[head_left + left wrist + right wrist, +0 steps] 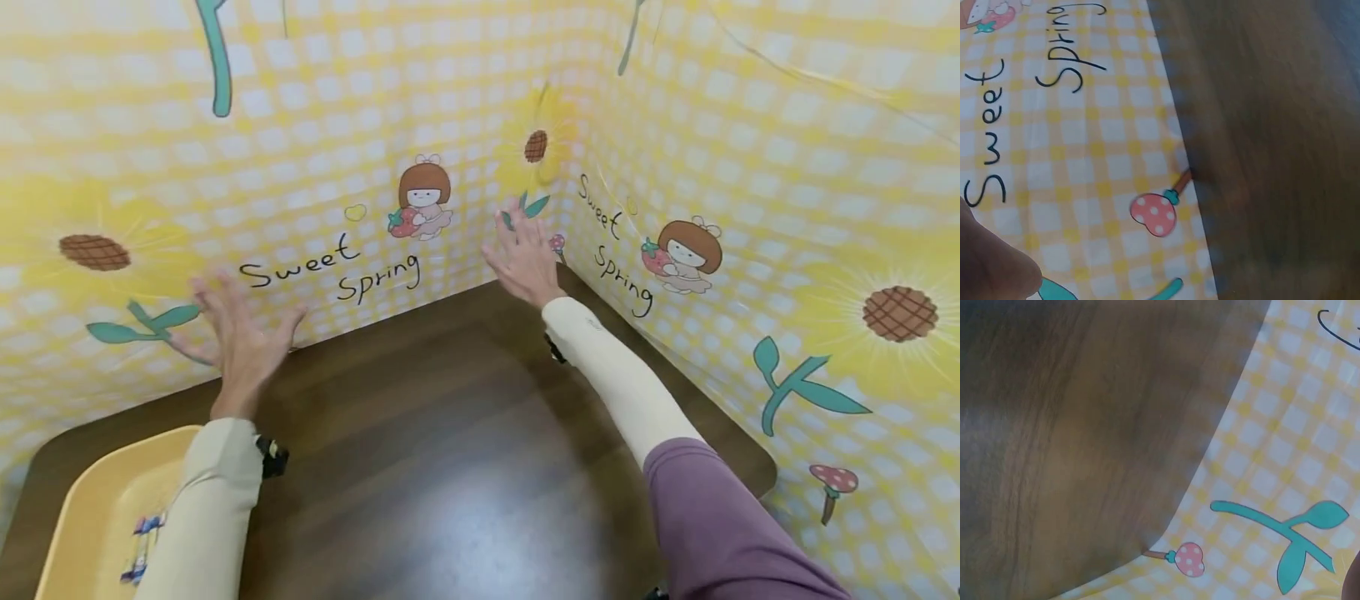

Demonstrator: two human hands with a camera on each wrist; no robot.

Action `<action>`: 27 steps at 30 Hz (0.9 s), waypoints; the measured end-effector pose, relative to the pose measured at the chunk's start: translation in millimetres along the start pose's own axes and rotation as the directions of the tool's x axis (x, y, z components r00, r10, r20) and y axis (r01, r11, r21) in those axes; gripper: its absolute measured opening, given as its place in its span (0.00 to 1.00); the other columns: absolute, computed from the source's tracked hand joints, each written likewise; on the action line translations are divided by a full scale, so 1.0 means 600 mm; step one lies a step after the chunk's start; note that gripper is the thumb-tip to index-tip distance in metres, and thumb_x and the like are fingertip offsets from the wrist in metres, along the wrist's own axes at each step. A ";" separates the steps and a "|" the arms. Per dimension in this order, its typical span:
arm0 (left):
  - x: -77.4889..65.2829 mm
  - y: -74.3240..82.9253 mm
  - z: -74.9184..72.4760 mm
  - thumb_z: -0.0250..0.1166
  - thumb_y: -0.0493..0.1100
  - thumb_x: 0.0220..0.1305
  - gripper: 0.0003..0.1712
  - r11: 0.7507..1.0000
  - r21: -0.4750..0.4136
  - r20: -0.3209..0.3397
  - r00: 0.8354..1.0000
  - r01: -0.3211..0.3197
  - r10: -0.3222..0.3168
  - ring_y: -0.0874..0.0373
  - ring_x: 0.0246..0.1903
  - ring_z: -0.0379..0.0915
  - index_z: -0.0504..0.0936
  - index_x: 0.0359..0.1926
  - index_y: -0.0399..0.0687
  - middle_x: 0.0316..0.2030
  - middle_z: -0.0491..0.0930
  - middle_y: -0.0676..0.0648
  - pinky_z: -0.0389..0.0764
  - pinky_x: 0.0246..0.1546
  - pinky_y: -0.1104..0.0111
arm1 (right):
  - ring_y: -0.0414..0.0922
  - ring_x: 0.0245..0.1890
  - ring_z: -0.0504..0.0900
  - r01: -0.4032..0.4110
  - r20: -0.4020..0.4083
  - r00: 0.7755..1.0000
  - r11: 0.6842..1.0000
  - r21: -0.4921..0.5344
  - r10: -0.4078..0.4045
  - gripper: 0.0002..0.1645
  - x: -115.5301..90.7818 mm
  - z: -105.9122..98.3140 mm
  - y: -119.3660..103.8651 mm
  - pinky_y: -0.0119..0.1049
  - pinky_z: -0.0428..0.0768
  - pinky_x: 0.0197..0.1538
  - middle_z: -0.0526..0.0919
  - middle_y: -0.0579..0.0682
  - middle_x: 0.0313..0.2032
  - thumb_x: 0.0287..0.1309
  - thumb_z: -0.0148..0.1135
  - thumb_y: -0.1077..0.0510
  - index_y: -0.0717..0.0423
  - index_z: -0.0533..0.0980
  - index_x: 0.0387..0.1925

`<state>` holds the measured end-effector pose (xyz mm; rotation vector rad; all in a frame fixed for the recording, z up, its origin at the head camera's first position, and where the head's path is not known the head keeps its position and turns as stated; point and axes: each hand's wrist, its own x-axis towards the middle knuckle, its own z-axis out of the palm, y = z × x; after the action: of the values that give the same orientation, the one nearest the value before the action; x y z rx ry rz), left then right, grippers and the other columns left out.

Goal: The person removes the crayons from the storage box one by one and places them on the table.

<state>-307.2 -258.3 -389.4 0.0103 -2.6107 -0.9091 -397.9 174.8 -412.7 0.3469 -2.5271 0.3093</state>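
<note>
My left hand point(249, 342) is raised over the far left part of the brown wooden table point(420, 433), fingers spread, with nothing in it. Its thumb edge point(997, 256) shows at the lower left of the left wrist view. Toward the far corner, my right hand point(525, 257) is stretched out with straight, spread fingers, also holding nothing. Both hands are nearest to the yellow checked wall covering point(465, 167); whether they touch it I cannot tell. Only a sliver of the right hand point(1352, 581) appears in the right wrist view.
A yellow tray point(82, 508) sits at the table's left, partly hidden by the left sleeve. In it lies a small blue, purple and clear item point(142, 546), its kind unclear. The printed covering rises along the table's far and right edges.
</note>
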 end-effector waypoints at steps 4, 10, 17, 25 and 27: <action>-0.018 -0.028 -0.012 0.54 0.81 0.60 0.66 0.999 0.020 0.025 0.999 0.031 -0.031 0.54 0.75 0.03 0.16 0.76 0.70 0.74 0.05 0.55 0.04 0.60 0.33 | 0.49 0.82 0.44 -0.036 0.064 0.997 0.999 0.018 0.035 0.43 0.005 0.015 -0.021 0.54 0.40 0.81 0.38 0.53 0.82 0.76 0.38 0.33 0.48 0.49 0.81; -0.019 -0.012 0.025 0.54 0.81 0.59 0.67 1.000 0.020 0.037 0.999 0.008 -0.009 0.48 0.77 0.06 0.19 0.78 0.67 0.76 0.09 0.52 0.07 0.63 0.33 | 0.48 0.82 0.44 -0.084 0.037 0.996 0.996 0.000 0.084 0.40 -0.029 0.003 0.019 0.54 0.40 0.81 0.41 0.52 0.82 0.76 0.43 0.38 0.46 0.50 0.81; -0.024 -0.001 0.040 0.60 0.76 0.60 0.68 0.999 -0.030 0.032 0.999 -0.017 0.018 0.46 0.80 0.18 0.21 0.79 0.66 0.78 0.12 0.54 0.20 0.64 0.26 | 0.51 0.81 0.47 -0.063 0.026 0.998 0.997 0.050 0.062 0.40 -0.049 -0.007 0.042 0.55 0.40 0.81 0.42 0.54 0.82 0.76 0.42 0.38 0.47 0.51 0.81; -0.026 0.007 0.035 0.66 0.40 0.61 0.60 0.972 -0.132 0.048 0.979 -0.193 0.201 0.35 0.69 0.62 0.36 0.83 0.61 0.82 0.36 0.46 0.62 0.61 0.31 | 0.60 0.77 0.58 -0.046 0.027 0.999 0.995 0.086 0.043 0.44 -0.080 -0.010 0.054 0.56 0.49 0.80 0.43 0.56 0.82 0.72 0.52 0.39 0.51 0.53 0.80; -0.028 0.012 0.038 0.62 0.34 0.62 0.54 0.966 -0.148 0.029 0.976 -0.211 0.218 0.35 0.56 0.74 0.43 0.82 0.54 0.79 0.48 0.38 0.71 0.56 0.39 | 0.61 0.76 0.60 -0.042 0.017 0.999 0.996 0.082 0.041 0.44 -0.090 -0.009 0.059 0.56 0.52 0.79 0.44 0.57 0.81 0.71 0.55 0.40 0.53 0.55 0.80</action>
<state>-298.7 -236.6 -407.4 -0.3289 -2.5181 -1.0254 -362.7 219.4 -443.7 0.3303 -2.5447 0.4294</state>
